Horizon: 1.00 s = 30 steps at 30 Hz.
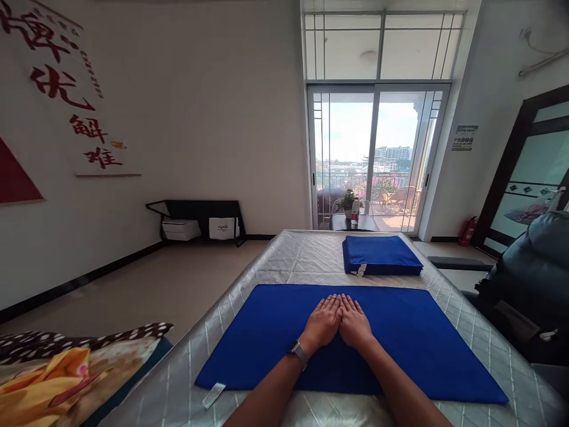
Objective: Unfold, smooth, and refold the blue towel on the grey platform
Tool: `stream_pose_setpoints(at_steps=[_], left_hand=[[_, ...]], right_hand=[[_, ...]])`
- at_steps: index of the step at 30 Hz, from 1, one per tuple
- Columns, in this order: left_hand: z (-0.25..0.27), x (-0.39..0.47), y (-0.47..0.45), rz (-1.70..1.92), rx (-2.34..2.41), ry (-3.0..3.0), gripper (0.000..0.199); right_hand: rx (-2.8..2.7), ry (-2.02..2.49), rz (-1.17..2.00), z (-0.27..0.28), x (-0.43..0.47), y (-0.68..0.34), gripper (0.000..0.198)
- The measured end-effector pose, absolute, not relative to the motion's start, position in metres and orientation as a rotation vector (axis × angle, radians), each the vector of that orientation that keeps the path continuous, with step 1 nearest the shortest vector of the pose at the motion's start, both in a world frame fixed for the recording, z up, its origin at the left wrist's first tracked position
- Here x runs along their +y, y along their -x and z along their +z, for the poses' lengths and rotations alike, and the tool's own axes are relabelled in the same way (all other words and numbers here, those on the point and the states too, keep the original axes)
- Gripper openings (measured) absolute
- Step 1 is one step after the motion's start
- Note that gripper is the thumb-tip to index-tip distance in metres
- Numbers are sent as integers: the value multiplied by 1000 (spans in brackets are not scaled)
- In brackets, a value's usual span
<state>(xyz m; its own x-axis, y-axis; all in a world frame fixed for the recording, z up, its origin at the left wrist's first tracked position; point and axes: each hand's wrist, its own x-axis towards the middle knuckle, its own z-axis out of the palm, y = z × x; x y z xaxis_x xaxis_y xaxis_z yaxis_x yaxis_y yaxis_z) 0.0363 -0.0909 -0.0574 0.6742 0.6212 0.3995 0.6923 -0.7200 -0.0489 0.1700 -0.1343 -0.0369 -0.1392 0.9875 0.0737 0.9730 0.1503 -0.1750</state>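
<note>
A blue cloth [409,344] lies spread flat on the table with a silvery quilted cover [293,255]. On its middle rest my left hand [323,320] and my right hand [354,320], side by side and touching, palms down with fingers stretched forward. Neither hand holds anything. A watch [299,354] is on my left wrist. The cloth's white label [214,395] sticks out at its near left corner. Beyond the cloth sits a stack of folded blue cloths [382,254], with a small white tag at its front edge.
At lower left are rumpled fabrics with a yellow cloth [57,379]. A black leather chair [540,267] stands close on the right. Past the table's far end, a small table [362,223] bears a bottle [355,212] and a potted plant. A black bench [202,210] stands by the left wall.
</note>
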Motion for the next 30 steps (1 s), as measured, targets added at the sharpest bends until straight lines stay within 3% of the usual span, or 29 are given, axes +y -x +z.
stream_pose_setpoints(at_steps=[16,26,30], left_hand=[[-48,-95,-15,-430,-1242,2739,52],[-74,-68,181,-121,-1559,2438,50],[-81,-67,220,-175,-1608,2370,50]], right_hand=[[-2091,2101,167,-30,-148,-206,66],[-1829,2398,-82,-57,-207,-381,66],[-1730,2452,-185,-76,-221,-425,67]])
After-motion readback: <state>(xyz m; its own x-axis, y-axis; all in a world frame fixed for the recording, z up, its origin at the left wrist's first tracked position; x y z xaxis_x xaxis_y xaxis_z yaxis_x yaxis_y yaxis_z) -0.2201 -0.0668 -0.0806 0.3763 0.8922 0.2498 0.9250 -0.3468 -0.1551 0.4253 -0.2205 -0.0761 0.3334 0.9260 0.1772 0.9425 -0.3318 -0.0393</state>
